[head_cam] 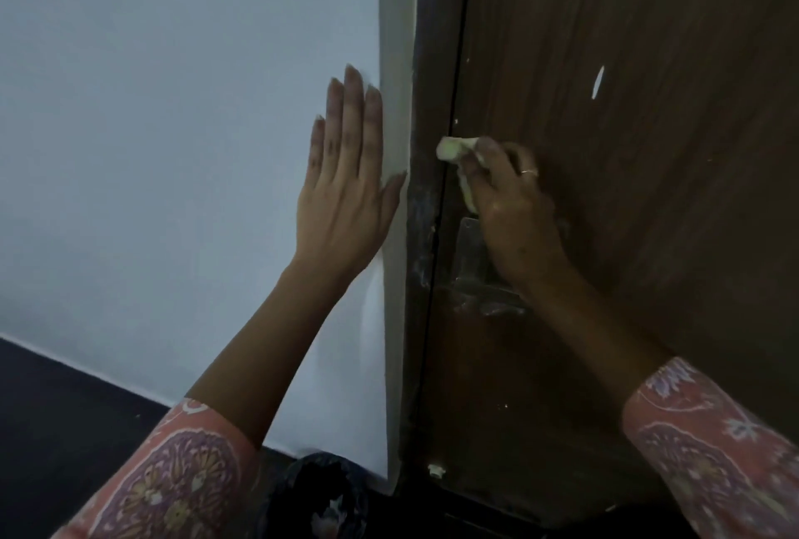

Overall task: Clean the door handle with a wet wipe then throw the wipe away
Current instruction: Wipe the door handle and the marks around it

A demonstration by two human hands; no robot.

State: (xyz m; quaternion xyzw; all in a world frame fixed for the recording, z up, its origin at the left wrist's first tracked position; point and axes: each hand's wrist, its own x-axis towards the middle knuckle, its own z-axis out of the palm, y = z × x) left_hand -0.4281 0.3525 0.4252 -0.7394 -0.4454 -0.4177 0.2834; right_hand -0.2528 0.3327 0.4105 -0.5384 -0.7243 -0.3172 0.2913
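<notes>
Wet wipe (454, 149): pale, crumpled, bunch poking toward door edge, tail hanging down. Your right hand (514, 210) clenched around it, just above door handle plate (473, 253). Your left hand (346, 175) flat, fingers spread, on wall (173, 106) beside frame.

Head view looks down, close to door (605, 149).

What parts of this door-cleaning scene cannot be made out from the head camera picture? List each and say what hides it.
- Door handle: mostly covered by the right hand; its shape is dim and blurred.
- Wet wipe: partly bunched inside the fingers.
- Bin: cut off by the bottom edge; contents too dark to make out.
- Left hand palm: pressed flat against the wall.
</notes>
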